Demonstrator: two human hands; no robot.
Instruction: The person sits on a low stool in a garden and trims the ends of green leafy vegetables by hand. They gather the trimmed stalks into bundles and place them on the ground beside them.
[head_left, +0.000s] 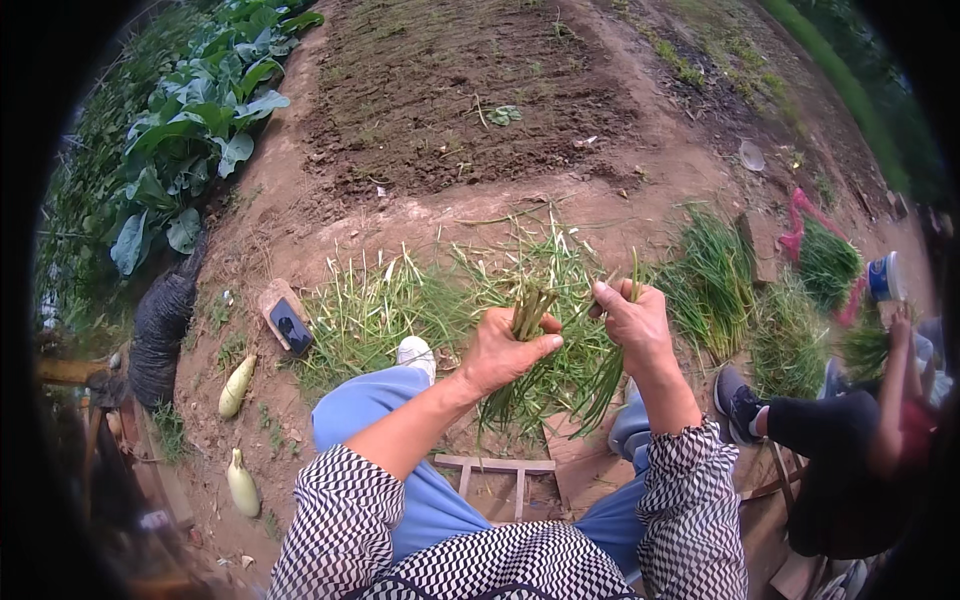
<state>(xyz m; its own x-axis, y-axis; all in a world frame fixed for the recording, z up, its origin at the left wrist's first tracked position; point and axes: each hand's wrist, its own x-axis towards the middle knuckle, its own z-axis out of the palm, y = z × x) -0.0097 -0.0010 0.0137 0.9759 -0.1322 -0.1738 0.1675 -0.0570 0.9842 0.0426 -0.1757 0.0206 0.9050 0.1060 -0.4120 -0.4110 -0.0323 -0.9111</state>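
Observation:
My left hand (510, 351) is closed around a bundle of green stalks (532, 307), their cut-looking pale ends up and their leaves hanging below the fist. To its right, my right hand (630, 319) pinches a few thin green stalks (606, 379) between thumb and fingers, leaves trailing down. The two hands are apart at about the same height. Beneath and beyond them, loose green leaves and whitish stalks (375, 300) lie spread over the soil.
Bunches of long green leaves (709, 289) lie to the right, near a pink net bag (799, 225) and a bucket (885, 276). Another person (840, 457) sits at far right. A phone (290, 326) and pale gourds (238, 386) lie left. A tilled bed (465, 90) stretches ahead.

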